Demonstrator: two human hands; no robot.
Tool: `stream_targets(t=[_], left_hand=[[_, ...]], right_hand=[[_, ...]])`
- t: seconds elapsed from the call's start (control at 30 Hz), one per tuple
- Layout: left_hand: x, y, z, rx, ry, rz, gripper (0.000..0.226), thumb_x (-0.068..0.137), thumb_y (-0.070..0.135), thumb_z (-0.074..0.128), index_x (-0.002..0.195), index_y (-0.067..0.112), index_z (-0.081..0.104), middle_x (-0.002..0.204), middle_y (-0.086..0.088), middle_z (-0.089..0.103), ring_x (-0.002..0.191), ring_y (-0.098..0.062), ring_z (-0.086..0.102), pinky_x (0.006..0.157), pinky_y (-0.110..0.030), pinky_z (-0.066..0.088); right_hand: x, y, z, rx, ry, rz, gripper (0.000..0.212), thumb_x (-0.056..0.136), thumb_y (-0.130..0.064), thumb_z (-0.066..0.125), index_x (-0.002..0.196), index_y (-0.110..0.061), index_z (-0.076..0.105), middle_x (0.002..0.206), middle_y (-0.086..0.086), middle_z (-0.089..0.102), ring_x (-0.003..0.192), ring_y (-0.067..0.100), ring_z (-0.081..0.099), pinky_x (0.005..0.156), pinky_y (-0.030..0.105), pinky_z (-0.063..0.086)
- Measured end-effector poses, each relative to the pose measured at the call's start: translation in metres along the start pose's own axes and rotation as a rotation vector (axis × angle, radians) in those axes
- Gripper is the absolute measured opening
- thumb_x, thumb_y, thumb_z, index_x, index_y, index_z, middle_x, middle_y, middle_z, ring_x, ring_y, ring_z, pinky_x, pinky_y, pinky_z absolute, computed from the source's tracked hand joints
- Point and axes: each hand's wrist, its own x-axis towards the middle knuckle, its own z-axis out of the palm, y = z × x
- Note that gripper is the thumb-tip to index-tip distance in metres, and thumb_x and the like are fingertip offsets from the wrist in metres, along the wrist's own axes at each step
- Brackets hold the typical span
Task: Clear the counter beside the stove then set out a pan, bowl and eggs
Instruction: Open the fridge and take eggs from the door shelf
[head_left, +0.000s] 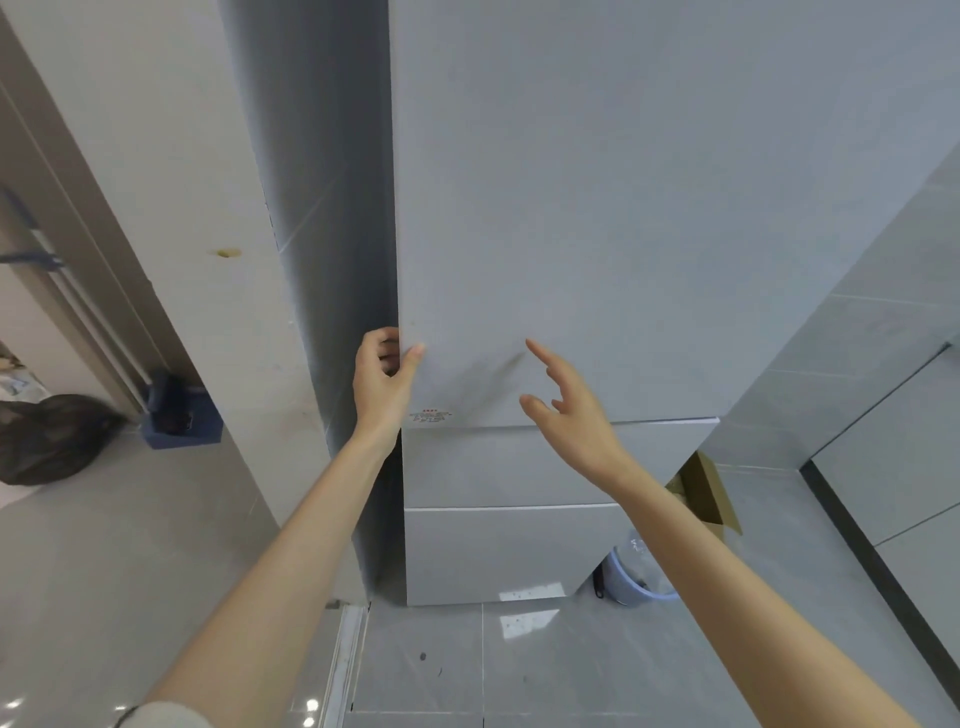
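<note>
Fridge door (597, 208) straight ahead: left hand (384, 379) grips its left edge, fingers curled behind and thumb on the front; right hand (566, 415) close before the door's face, fingers spread, holding nothing, contact unclear.

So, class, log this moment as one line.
left grip: holds fridge door edge | right grip: open, by door front

Quick count: one tall fridge door (623, 234) and two drawers under it, upper drawer (519, 462) and lower drawer (498, 551). Two hands, left hand (382, 384) and right hand (571, 410). One black bag (47, 436) at 9 o'clock, one blue box (179, 423) beside it, one cardboard box (711, 493) at 4, one bucket (631, 582) at 5.
</note>
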Motion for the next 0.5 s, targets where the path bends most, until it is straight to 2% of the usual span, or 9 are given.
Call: stream_targets(t=[0.17,0.27,0.33,0.43,0.5], left_hand=[[-0.056,-0.002,-0.01,-0.029,0.013,0.019,0.026,0.086,0.025,0.069,0.106,0.022,0.052,0.111,-0.007,0.061,0.091,-0.016,0.057,0.085,-0.037,0.051],[-0.092,0.003,-0.015,-0.035,0.004,0.01,0.029,0.084,0.026,0.071,0.106,0.021,0.053,0.11,-0.007,0.061,0.093,-0.021,0.058,0.086,-0.04,0.051],[-0.118,0.005,-0.018,-0.027,-0.015,0.009,0.035,0.083,0.026,0.072,0.112,0.021,0.052,0.109,-0.005,0.061,0.095,-0.023,0.059,0.083,-0.036,0.053],[-0.163,0.013,-0.022,-0.036,-0.054,-0.017,0.06,0.08,0.026,0.076,0.13,0.029,0.043,0.103,-0.001,0.059,0.09,-0.015,0.06,0.076,-0.019,0.048],[-0.189,0.016,-0.023,-0.022,-0.09,-0.028,0.073,0.077,0.031,0.078,0.137,0.036,0.037,0.1,0.0,0.058,0.089,-0.012,0.06,0.079,-0.02,0.047]], right_hand=[[-0.035,-0.002,-0.01,0.023,0.021,-0.024,0.058,0.094,-0.011,0.051,0.145,-0.035,0.034,0.139,-0.026,0.033,0.136,0.006,0.033,0.112,0.036,0.034],[-0.069,-0.001,-0.017,0.051,0.028,-0.022,0.055,0.095,-0.013,0.051,0.143,-0.036,0.036,0.142,-0.022,0.035,0.128,0.006,0.039,0.108,0.037,0.039],[-0.093,-0.001,-0.023,0.065,0.037,-0.031,0.054,0.095,-0.013,0.051,0.142,-0.038,0.038,0.145,-0.02,0.036,0.126,0.006,0.041,0.107,0.039,0.041],[-0.135,-0.003,-0.035,0.074,0.044,-0.036,0.052,0.096,-0.014,0.051,0.141,-0.037,0.04,0.145,-0.019,0.039,0.126,0.007,0.045,0.105,0.035,0.042],[-0.163,-0.004,-0.043,0.09,0.045,-0.039,0.051,0.095,-0.013,0.05,0.14,-0.036,0.041,0.143,-0.02,0.041,0.124,0.006,0.046,0.102,0.031,0.043]])
